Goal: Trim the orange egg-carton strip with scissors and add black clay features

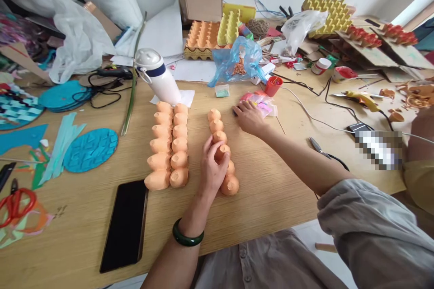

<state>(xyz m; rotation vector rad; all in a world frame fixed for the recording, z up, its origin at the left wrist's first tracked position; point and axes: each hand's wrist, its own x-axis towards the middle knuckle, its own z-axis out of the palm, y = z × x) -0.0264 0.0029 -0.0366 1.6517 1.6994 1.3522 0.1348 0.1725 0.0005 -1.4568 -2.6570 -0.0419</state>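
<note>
My left hand [214, 165], with a dark green bangle on its wrist, is closed with thumb and fingers around a cup of a single-row strip cut from an orange egg carton [231, 185]. The strip lies on the table, running away from me. To its left stands a two-row piece of orange egg carton [160, 161]. My right hand [249, 117] reaches forward, fingers stretched out and slightly apart, at the left edge of a pink plastic packet [266, 104]. A small dark thing shows by its fingertips; its kind is unclear.
A black phone [124, 226] lies at the front left, near red-handled scissors [15, 205]. Behind the cartons stands a white flask [159, 79]. A red cup [273, 86], dark scissors [318, 146] and a yellow glue gun [362, 99] with cables lie rightward. Another person's arm is at far right.
</note>
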